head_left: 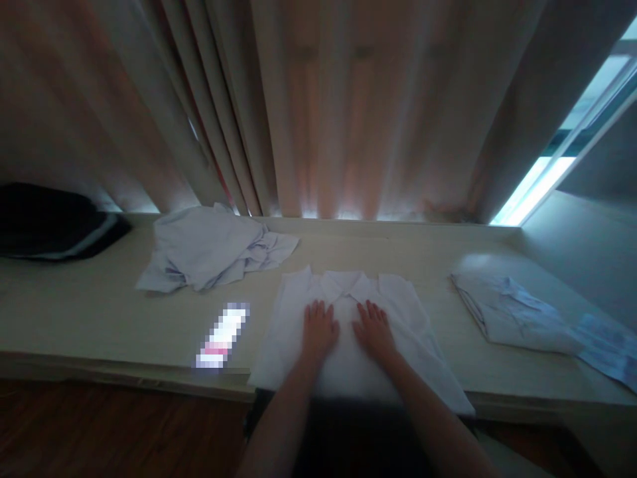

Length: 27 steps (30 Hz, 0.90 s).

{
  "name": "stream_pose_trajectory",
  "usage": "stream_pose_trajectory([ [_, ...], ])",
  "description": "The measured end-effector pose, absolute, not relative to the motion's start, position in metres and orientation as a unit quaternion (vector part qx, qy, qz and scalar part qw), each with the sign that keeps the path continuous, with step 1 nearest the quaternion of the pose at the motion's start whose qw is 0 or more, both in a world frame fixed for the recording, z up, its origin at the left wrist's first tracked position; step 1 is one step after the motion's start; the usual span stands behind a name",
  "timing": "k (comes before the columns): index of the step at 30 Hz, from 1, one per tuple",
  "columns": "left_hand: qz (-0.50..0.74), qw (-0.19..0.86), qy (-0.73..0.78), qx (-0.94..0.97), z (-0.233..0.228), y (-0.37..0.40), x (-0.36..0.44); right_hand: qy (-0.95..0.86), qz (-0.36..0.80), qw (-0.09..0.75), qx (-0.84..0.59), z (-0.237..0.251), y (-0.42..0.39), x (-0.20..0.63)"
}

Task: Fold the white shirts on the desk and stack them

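A white collared shirt lies spread on the wooden ledge in front of me, its collar at the far end and its lower edge hanging over the front. My left hand rests flat on the shirt's left half, below the collar, fingers stretched out. On the other half, my right hand also lies flat with its fingers apart. Neither hand grips the cloth; both touch its upper front. The shirt's sleeves are hard to make out.
Behind the ledge hang brown curtains. A crumpled white garment lies back left, with a dark bundle farther left. A blurred-out bright rectangle sits left of the shirt. Folded light clothing lies right, by the wall.
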<state>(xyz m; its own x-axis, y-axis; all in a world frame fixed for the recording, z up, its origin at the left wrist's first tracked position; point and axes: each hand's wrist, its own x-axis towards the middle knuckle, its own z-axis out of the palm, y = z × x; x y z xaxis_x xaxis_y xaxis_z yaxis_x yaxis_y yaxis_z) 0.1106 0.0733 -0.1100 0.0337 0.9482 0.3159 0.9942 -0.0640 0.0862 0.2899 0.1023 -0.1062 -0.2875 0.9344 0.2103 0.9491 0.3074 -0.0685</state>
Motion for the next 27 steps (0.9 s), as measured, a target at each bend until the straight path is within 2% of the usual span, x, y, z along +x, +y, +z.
stream_pose_trajectory([
  [4, -0.14, 0.101, -0.715, -0.677, -0.103, 0.061, 0.062, -0.757, -0.057, 0.117, -0.641, -0.097, 0.11, 0.33],
  [9, -0.125, 0.108, -0.741, -0.651, -0.112, 0.039, 0.025, -0.703, -0.052, 0.071, -0.706, -0.106, 0.096, 0.372],
  [15, -0.118, 0.116, -0.742, -0.65, -0.117, 0.034, 0.028, -0.714, -0.123, 0.077, -0.685, -0.12, 0.08, 0.377],
  [21, -0.114, 0.123, -0.745, -0.645, -0.114, 0.036, 0.029, -0.714, -0.115, 0.095, -0.684, -0.122, 0.083, 0.378],
  [27, -0.11, 0.123, -0.679, -0.715, -0.109, 0.046, 0.051, -0.727, -0.137, 0.089, -0.667, -0.106, 0.086, 0.362],
])
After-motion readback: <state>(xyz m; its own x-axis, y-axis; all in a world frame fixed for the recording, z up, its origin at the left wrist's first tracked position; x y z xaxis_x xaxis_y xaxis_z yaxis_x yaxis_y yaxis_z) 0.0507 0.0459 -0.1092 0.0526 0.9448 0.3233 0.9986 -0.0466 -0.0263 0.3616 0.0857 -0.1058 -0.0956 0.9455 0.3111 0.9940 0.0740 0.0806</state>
